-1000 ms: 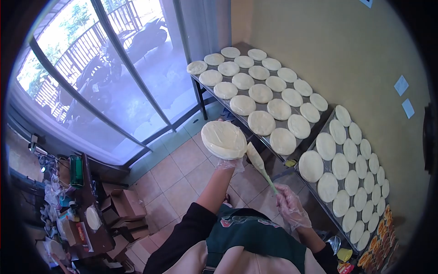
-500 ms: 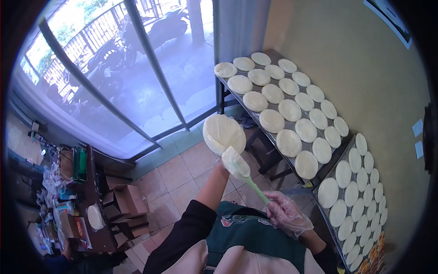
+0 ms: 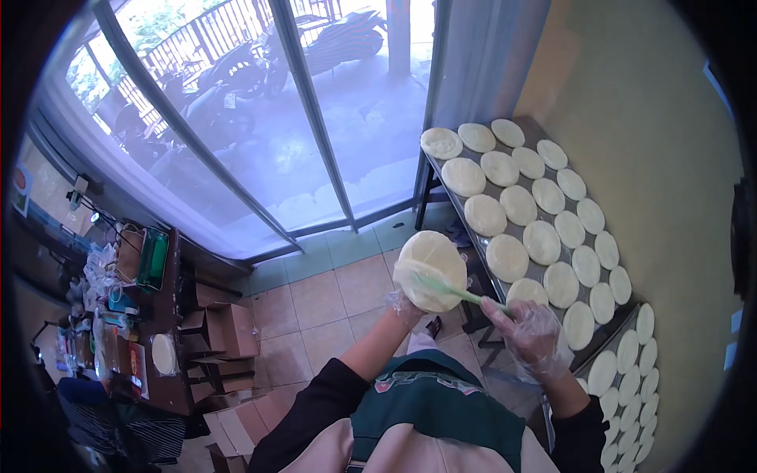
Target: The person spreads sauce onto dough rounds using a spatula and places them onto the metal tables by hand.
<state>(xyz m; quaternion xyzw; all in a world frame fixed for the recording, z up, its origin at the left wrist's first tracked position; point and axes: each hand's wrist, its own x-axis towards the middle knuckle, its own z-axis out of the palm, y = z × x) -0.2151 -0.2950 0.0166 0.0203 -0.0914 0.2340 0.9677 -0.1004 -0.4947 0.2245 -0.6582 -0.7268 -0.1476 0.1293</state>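
Observation:
My left hand [image 3: 405,308], in a clear plastic glove, holds up a round, pale, flat cake layer [image 3: 438,249] from beneath; its fingers are mostly hidden under it. Cream-coloured spread covers the top of this round. In my right hand [image 3: 538,340], also in a clear glove, the fingers are closed around the handle of a green spatula [image 3: 467,296]. The spatula's blade, smeared with cream, lies over the lower left part of the round.
To the right, a table [image 3: 505,171] bears rows of similar pale rounds, and a second group of rounds [image 3: 628,384] is below it. At left stands a cluttered dark table [image 3: 169,392] with cardboard boxes [image 3: 227,331] beside it. A person [image 3: 118,418] is at the lower left. A glass door [image 3: 315,142] is ahead.
The spatula has swung from the near edge of the round to lie across its top. My right hand has risen closer to the round. The whole view has shifted.

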